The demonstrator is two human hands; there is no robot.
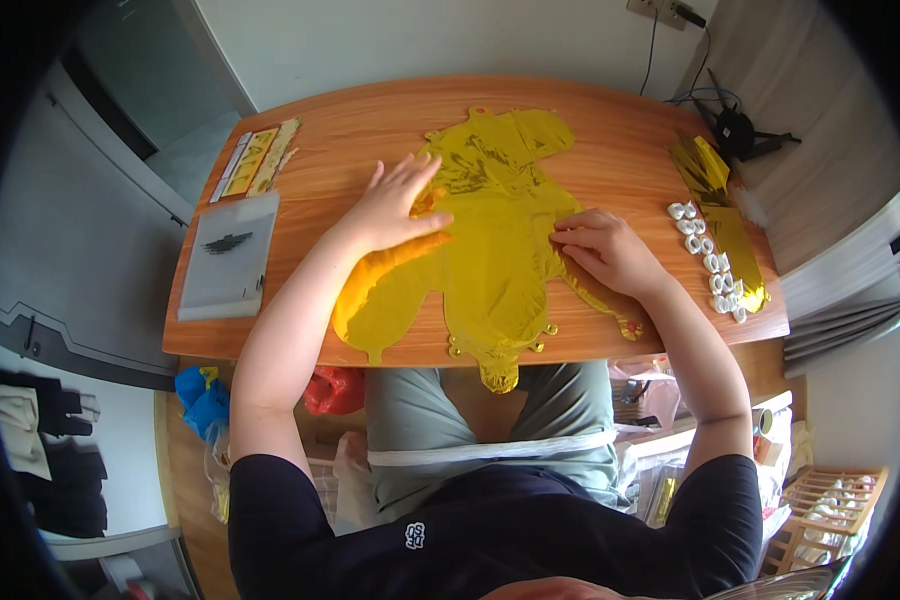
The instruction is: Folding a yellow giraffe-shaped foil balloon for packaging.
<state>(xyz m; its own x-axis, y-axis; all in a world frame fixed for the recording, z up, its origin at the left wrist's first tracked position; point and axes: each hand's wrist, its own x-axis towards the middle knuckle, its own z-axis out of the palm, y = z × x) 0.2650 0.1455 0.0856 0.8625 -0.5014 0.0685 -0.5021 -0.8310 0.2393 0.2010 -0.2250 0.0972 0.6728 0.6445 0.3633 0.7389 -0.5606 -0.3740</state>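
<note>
A flat, uninflated gold foil balloon with several lobes lies spread over the middle of the table. Its small bottom tab hangs past the near edge. My left hand rests on its left side with the fingers spread, and the foil there reflects orange beneath the palm and wrist. On the opposite side my right hand is curled, thumb and fingertips pinched together at the balloon's right edge. Creases run through the upper part of the foil.
On the wooden table, a clear plastic sheet with dark slivers and yellow-white packets lie left. Small white rolls and folded gold foil line the right edge. A black device with antennas stands behind them.
</note>
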